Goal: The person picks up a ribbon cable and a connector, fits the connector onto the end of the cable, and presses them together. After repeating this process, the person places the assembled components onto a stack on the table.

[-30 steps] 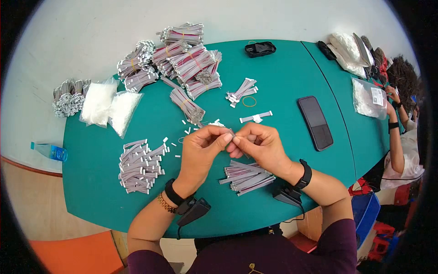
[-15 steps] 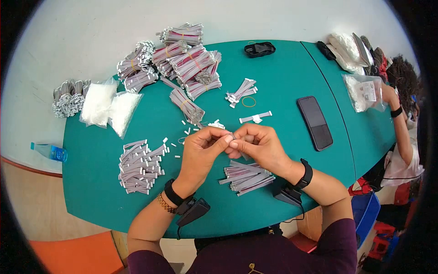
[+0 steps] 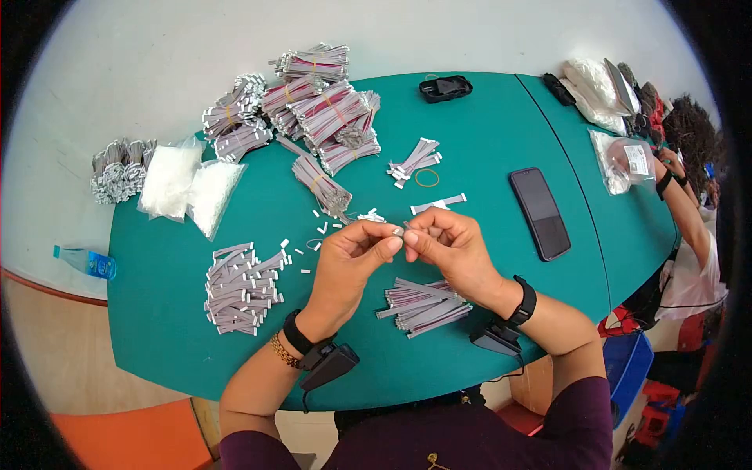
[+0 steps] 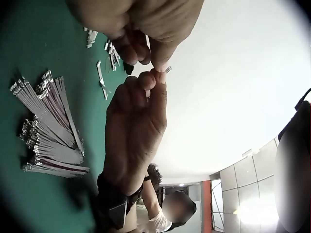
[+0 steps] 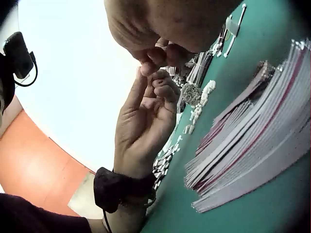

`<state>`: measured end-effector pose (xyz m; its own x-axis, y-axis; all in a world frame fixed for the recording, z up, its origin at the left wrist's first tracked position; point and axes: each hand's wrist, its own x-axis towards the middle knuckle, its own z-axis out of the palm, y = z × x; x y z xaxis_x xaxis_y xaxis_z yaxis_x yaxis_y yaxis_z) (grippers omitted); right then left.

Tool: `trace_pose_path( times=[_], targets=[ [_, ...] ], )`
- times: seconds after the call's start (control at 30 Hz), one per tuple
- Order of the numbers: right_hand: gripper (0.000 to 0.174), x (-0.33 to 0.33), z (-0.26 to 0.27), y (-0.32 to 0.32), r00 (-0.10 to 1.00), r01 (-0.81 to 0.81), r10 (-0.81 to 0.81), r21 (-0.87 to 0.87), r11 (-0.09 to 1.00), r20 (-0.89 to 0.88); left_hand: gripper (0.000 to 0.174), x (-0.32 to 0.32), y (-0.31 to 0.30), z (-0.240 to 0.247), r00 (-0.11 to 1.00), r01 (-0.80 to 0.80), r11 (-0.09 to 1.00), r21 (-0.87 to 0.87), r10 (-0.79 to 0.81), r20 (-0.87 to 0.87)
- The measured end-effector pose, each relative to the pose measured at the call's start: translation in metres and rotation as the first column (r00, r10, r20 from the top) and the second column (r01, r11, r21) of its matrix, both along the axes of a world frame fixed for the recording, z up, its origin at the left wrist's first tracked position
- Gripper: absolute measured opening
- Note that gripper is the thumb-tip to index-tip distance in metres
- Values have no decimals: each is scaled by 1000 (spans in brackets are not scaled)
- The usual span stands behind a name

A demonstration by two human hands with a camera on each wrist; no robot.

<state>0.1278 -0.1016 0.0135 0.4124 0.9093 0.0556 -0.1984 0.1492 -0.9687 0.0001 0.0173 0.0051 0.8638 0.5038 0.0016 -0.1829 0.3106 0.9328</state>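
Observation:
In the head view the left hand [image 3: 341, 270] and right hand [image 3: 462, 254] meet fingertip to fingertip above the green table [image 3: 329, 372]. Thumb and forefinger of the left hand pinch a small pale-grey piece [image 3: 398, 232]. Against it, the right thumb and forefinger pinch a short grey strip end [image 3: 406, 225], mostly hidden by fingers. A bit of it pokes out as a tiny tip [image 4: 168, 69] in the left wrist view. Below the hands lies a loose pile of grey flat cables [image 3: 423, 305]; to the left are cables with white connectors [image 3: 239, 290].
Banded cable bundles [image 3: 329, 113] are heaped at the back, beside bags of white parts [image 3: 168, 180]. Loose white connectors lie near the left hand. A phone [image 3: 540, 213] and a black case [image 3: 446, 88] are on the right half. Another person's arm [image 3: 689, 211] reaches in at the far right.
The pinched fingertips have shifted slightly, and the pale piece shows more clearly between them. At the far right, the other person's arm and the clear bag have moved.

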Motion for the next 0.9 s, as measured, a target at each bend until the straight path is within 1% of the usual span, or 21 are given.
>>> trace_pose_path(
  times=[0.1,0.2,0.3,0.5,0.6,0.7,0.8,0.9],
  targets=[
    [10,1,-1,0,1000,4,-4,0,1000,5,14,1,-2,8,1000,9,1000,-10,-9,1],
    [9,1,1,0,1000,-2,2,-4,1000,18,14,0,1,7,1000,-7,1000,29,8,-30],
    [8,1,1,0,999,-12,12,0,1000,38,13,0,3,5,999,-27,993,117,31,-28],
    [7,-3,5,-1,999,-9,9,-19,1000,44,12,0,2,2,998,-70,984,165,69,12],
    [7,-3,5,-2,998,-4,5,-24,1000,55,12,0,0,3,997,-77,983,165,74,28],
    [8,-2,4,-4,998,-7,8,-25,1000,65,12,-1,-2,6,998,-60,988,141,60,5],
    [8,-3,3,-4,998,-1,1,4,1000,68,15,-2,-2,7,999,-7,996,87,11,-46],
    [8,0,7,-3,998,26,-26,4,1000,65,17,-1,3,6,999,36,999,2,-36,-14]
  ],
)
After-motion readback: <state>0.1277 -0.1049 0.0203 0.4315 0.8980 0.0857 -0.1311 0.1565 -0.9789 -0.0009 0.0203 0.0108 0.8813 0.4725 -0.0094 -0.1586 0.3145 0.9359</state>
